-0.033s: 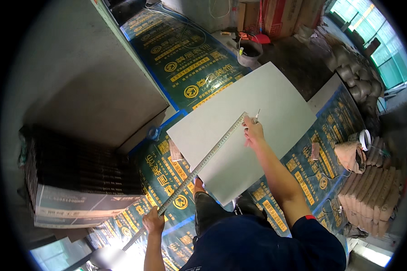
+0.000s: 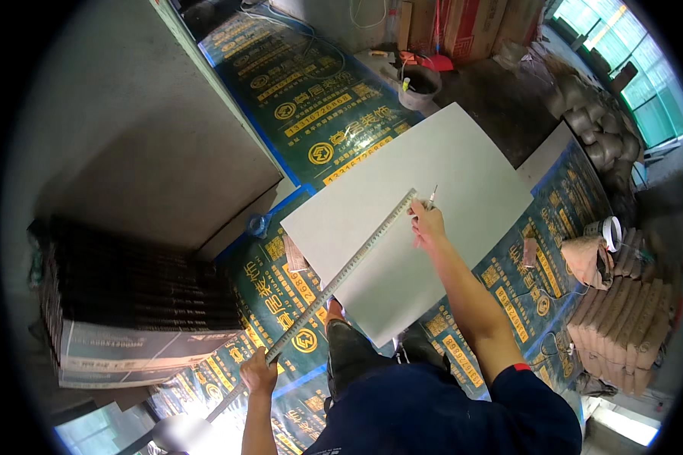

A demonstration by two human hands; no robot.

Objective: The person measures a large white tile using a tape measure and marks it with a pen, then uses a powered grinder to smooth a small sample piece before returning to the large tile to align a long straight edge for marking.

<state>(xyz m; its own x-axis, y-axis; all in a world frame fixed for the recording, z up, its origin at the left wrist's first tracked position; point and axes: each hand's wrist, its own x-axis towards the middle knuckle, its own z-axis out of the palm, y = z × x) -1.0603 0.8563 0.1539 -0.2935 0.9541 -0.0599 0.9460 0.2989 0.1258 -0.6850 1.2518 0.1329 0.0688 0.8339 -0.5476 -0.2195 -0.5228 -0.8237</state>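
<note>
A large white board (image 2: pixel 478 152) lies at a slant on the protective floor covering, my feet at its lower edge. A long metal ruler (image 2: pixel 368 250) crosses it diagonally, running past its near edge toward the lower left. My left hand (image 2: pixel 258 371) is closed around the lower part of the ruler. My right hand (image 2: pixel 425 221) is at the ruler's upper end on the board, fingers closed round a slim pen-like marker (image 2: pixel 432 196) and touching the ruler.
Stacked boxed panels (image 2: pixel 140 353) stand at left beside a grey wall, near a blue tape roll (image 2: pixel 258 224). A bucket (image 2: pixel 417 92), red dustpan (image 2: pixel 439 62) and cartons (image 2: pixel 467 30) are at the back. Paper sacks (image 2: pixel 622 326) and a white pail (image 2: pixel 611 235) are at right.
</note>
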